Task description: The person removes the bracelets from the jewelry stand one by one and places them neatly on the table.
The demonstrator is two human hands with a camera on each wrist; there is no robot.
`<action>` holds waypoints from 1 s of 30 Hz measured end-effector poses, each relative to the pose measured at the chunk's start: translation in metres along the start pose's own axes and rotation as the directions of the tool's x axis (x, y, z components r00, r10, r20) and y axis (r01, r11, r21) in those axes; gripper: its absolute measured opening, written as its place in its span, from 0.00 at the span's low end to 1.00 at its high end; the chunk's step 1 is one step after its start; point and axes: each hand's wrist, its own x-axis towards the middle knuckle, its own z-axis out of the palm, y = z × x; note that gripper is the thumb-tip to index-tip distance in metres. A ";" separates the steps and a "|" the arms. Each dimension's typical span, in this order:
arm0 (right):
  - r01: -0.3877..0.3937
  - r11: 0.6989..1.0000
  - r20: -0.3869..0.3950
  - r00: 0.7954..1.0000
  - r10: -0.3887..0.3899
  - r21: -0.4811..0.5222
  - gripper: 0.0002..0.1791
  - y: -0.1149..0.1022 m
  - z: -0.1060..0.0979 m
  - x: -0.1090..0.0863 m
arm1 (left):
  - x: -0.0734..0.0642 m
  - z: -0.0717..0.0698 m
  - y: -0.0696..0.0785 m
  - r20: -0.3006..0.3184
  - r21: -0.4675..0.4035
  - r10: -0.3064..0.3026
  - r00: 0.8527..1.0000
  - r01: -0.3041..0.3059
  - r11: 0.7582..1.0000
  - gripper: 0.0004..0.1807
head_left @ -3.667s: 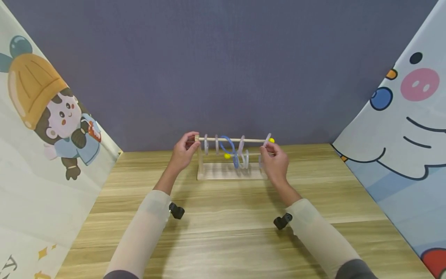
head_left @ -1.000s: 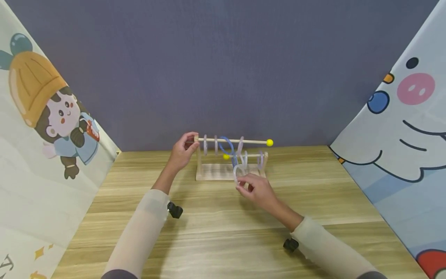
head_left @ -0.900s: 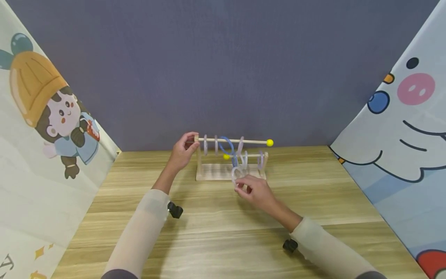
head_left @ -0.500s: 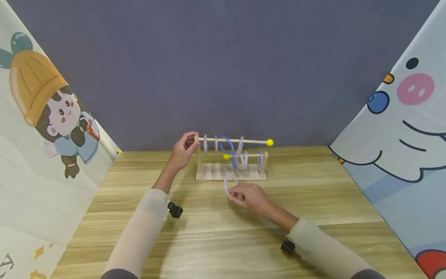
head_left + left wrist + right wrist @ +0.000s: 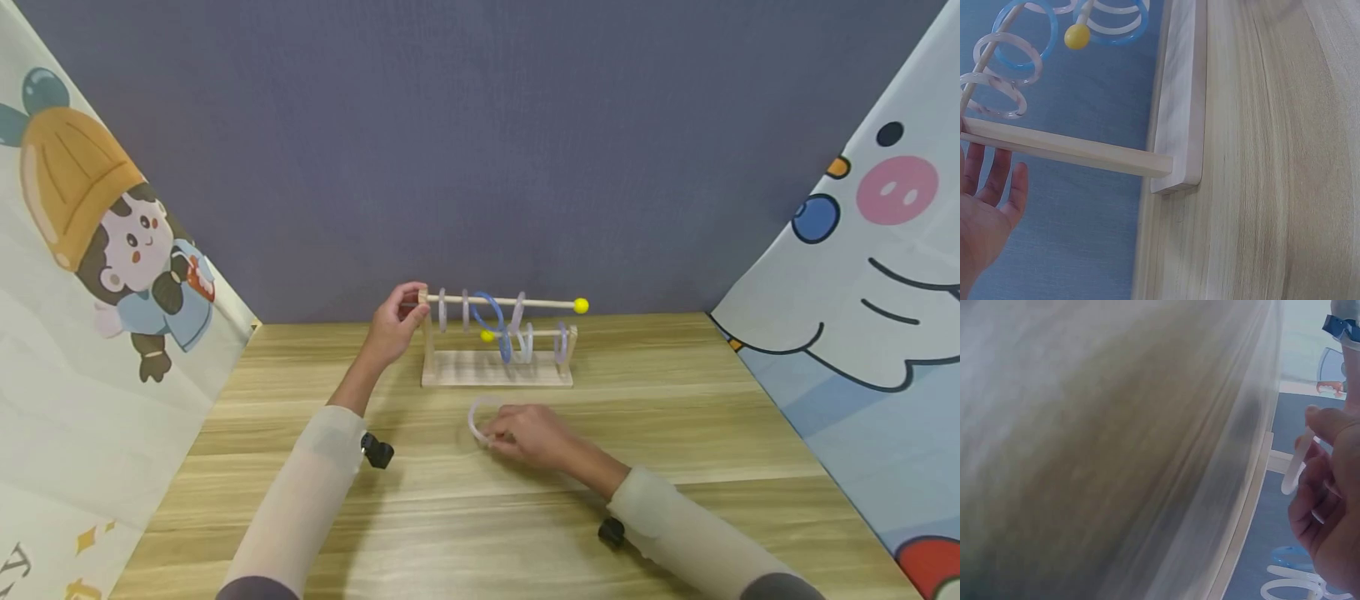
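Carried the ring (image 5: 472,419) off the upper rod (image 5: 551,303) to in front of the stand (image 5: 457,375), low by the counter (image 5: 450,525), pinching it in the right hand (image 5: 532,436); gripping the stand's top corner with the left hand (image 5: 393,323).

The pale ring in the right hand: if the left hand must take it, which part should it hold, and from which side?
Pinch the ring by its left curve, probably best coming from the left: the right hand pinches the near right edge, so the thin left rim is free. The left hand would first have to leave the post.
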 end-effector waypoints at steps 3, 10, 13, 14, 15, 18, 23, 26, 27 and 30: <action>0.000 1.000 0.048 0.999 0.001 -0.019 0.11 0.001 0.003 0.001 | 0.001 0.000 -0.001 0.003 0.000 -0.005 1.000 0.005 1.000 0.24; 0.026 0.998 0.068 0.997 -0.023 -0.051 0.10 0.003 0.009 0.001 | 0.005 0.002 -0.009 -0.002 -0.014 0.010 1.000 -0.010 1.000 0.24; 0.029 0.998 0.059 0.998 -0.026 -0.051 0.10 0.003 0.009 0.001 | 0.005 0.002 -0.009 -0.003 -0.011 0.016 1.000 -0.016 1.000 0.24; 0.030 0.998 0.060 0.998 -0.026 -0.052 0.10 0.003 0.008 0.001 | 0.006 0.003 -0.010 -0.006 -0.009 0.017 1.000 -0.017 1.000 0.24; 0.031 0.998 0.063 0.998 -0.027 -0.055 0.10 0.004 0.008 0.001 | 0.006 0.003 -0.011 -0.007 -0.008 0.019 1.000 -0.019 1.000 0.24; 0.035 0.998 0.075 0.997 -0.031 -0.061 0.10 0.004 0.009 0.001 | 0.007 0.003 -0.012 -0.009 0.003 0.026 1.000 -0.026 1.000 0.24; 0.044 0.997 0.081 0.996 -0.039 -0.065 0.09 0.006 0.011 0.001 | 0.007 0.002 -0.012 -0.008 0.008 0.037 0.999 -0.037 0.999 0.24; 0.044 0.997 0.086 0.996 -0.038 -0.061 0.09 0.006 0.012 0.001 | 0.005 0.002 -0.011 -0.007 0.006 0.031 0.999 -0.031 1.000 0.24; 0.041 0.997 0.090 0.995 -0.036 -0.058 0.09 0.006 0.012 0.001 | 0.004 0.001 -0.011 -0.006 0.004 0.027 1.000 -0.027 1.000 0.24; 0.031 0.998 0.103 0.994 -0.025 -0.049 0.09 0.006 0.013 0.001 | 0.003 0.001 -0.010 -0.004 0.000 0.015 1.000 -0.015 1.000 0.24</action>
